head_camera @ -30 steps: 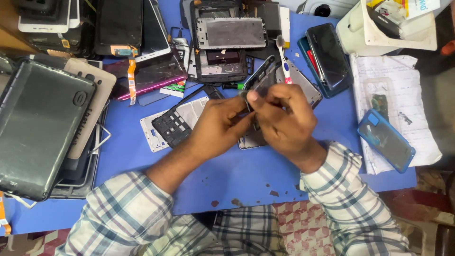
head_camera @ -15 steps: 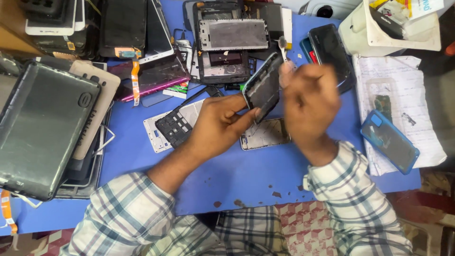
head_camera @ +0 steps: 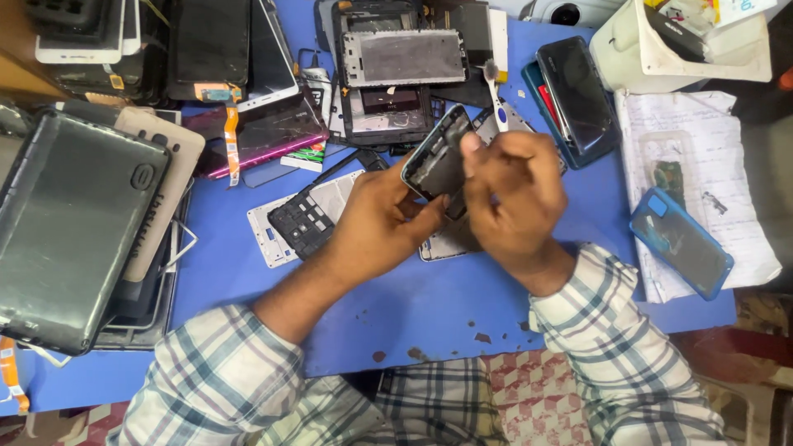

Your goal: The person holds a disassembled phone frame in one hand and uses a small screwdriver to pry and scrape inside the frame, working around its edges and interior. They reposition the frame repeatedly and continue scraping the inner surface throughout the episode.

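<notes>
Gripping an opened phone body (head_camera: 436, 158) just above the middle of the frame, the left hand (head_camera: 382, 221) clamps it tilted over the blue table (head_camera: 429, 310). The right hand (head_camera: 514, 194) has its fingers closed against the phone's upper edge. A toothbrush (head_camera: 496, 97) lies just behind, and a blue-cased phone (head_camera: 681, 241) rests on papers at right.

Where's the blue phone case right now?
In the head view, the blue rectangular phone case lies at the right side of the blue table, resting partly on the white handwritten paper sheet, to the right of the person's right hand.
</notes>
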Demonstrator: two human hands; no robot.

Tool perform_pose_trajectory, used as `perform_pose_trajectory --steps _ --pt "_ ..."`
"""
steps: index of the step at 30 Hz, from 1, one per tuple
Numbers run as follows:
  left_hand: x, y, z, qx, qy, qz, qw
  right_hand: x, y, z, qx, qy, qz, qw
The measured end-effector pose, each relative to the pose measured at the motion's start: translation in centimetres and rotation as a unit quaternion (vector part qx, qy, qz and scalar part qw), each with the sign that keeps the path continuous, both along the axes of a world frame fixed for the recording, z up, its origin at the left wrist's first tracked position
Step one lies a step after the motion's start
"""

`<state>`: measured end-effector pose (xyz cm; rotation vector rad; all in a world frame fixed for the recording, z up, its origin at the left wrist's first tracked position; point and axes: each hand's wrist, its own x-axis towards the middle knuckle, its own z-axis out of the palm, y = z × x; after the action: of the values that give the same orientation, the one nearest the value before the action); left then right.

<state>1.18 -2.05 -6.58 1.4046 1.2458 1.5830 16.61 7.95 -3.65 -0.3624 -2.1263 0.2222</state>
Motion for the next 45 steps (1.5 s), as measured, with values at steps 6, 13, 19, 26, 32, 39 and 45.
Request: perform_pose_trajectory --steps 6,13,19,26,32,39,45 --pt "-0.2 0.3 -0.1 -0.042 0.038 0.022 0.998 0.6 -0.2 0.3 0.065 -0.074 0.072 0.993" --pt "0.1 0.4 0.3 -0.045 0.092 0.033 0.994 -0.1 0.2 0.8 0.048 -0.034 0.031 0.998" --pt "0.2 0.2 0.3 -0.051 0.106 0.028 0.993 -0.1 0.5 0.8 0.039 -0.013 -0.027 0.999" --pt "-0.1 0.3 0.0 0.010 0.145 0.054 0.988 0.5 0.0 0.6 0.056 -0.041 0.060 0.996" --pt "0.5 0.1 0.0 -0.017 0.148 0.041 0.988 0.7 0.2 0.6 -0.007 -0.016 0.024 1.000" --pt "0.3 0.0 0.2 -0.022 0.147 0.051 0.988 0.6 0.9 -0.4 -0.025 -0.007 -0.012 1.000" --pt "-0.1 0.3 0.5 0.010 0.158 0.073 0.985 0.3 0.4 0.3 0.049 -0.053 0.067 0.995"
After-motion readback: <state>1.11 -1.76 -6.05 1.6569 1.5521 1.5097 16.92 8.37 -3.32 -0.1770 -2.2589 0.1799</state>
